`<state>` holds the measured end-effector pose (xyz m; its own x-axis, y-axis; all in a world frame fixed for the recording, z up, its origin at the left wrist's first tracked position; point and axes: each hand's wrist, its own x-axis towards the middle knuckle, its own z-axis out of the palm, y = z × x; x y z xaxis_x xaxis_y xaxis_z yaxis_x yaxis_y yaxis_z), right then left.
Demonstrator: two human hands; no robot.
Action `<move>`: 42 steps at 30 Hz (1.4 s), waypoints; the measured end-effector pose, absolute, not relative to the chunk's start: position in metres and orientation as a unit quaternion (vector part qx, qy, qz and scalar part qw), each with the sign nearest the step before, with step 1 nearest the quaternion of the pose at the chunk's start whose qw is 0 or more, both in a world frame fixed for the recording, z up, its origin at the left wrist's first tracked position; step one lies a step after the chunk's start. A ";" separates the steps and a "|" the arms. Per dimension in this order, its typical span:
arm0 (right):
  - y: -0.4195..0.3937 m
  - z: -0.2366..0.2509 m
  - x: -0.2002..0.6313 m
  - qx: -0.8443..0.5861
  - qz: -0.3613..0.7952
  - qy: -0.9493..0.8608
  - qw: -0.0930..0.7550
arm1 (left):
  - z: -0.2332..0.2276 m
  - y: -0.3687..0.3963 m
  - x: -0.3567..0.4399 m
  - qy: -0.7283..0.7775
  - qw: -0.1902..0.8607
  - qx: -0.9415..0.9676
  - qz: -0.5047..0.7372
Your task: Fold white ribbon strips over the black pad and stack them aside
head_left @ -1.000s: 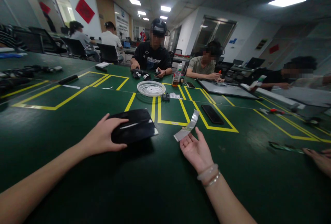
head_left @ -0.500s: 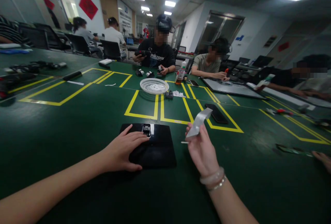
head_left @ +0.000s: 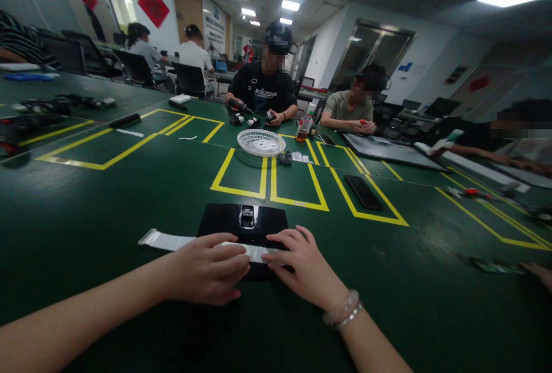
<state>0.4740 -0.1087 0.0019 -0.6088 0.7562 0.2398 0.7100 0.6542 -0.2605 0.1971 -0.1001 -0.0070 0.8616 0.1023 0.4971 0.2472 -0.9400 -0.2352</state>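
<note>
Unlabelled silver strip point(head_left: 172, 241) across black panel point(head_left: 224, 219)

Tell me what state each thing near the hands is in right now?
Black panel: flat on the table, small fitting at its far edge.
White strip: flat across the panel's near edge, one end out to the left.
Left hand: pressing the strip.
Right hand: pressing the strip.
Phone: flat, screen dark.

Your left hand point(head_left: 207, 266) lies palm down, fingers stretched rightward and flat, its bare forearm running in from the lower left. Your right hand point(head_left: 304, 264) lies palm down beside it, fingers spread leftward, fingertips nearly meeting, bracelets at the wrist.
</note>
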 end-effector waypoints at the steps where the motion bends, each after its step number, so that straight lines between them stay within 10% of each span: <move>1: -0.110 0.002 0.473 -0.414 0.064 -0.895 0.153 | -0.008 -0.098 0.198 -0.116 0.136 -0.957 -0.227; 20: -0.112 0.006 0.470 -0.437 -0.025 -0.870 0.227 | -0.015 -0.076 0.199 -0.315 -0.021 -0.944 -0.099; 42: -0.109 0.008 0.475 -0.470 -0.057 -0.823 0.313 | -0.038 0.026 -0.016 -0.601 0.173 -0.735 -0.262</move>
